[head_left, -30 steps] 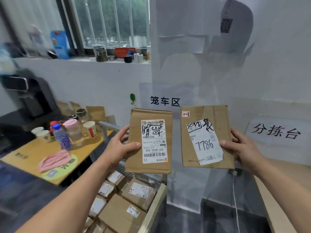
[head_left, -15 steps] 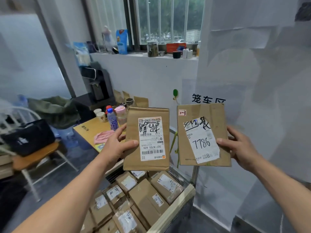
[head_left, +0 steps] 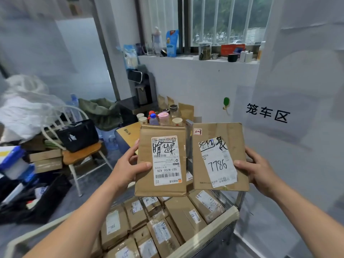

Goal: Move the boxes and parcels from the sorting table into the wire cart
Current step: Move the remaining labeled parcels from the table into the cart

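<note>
My left hand [head_left: 128,169] holds a flat brown cardboard parcel with a white barcode label [head_left: 161,164] by its left edge, thumb on the face, fingers curled behind. My right hand [head_left: 260,172] pinches a second flat brown cardboard parcel with a crumpled white label [head_left: 219,157] by its right edge the same way. Both parcels hang upright, side by side, above the far end of the wire cart with a pale top rail [head_left: 214,222], which is already packed with brown labelled parcels [head_left: 178,216].

Risks, as I judge them: one-edge grips are weak, so a parcel could slip or swing. A careless drop could land on the cart's rail and tip to the floor, or slide off the uneven pile. The crumpled label looks loose and might tear.

Writing: left label reads "507-N705 A26", with black scrawl over it. Right label reads "7786" and "8元", with a small red-framed "1-3" sticker above it. The wall sign [head_left: 268,114] reads "笼车区".
</note>
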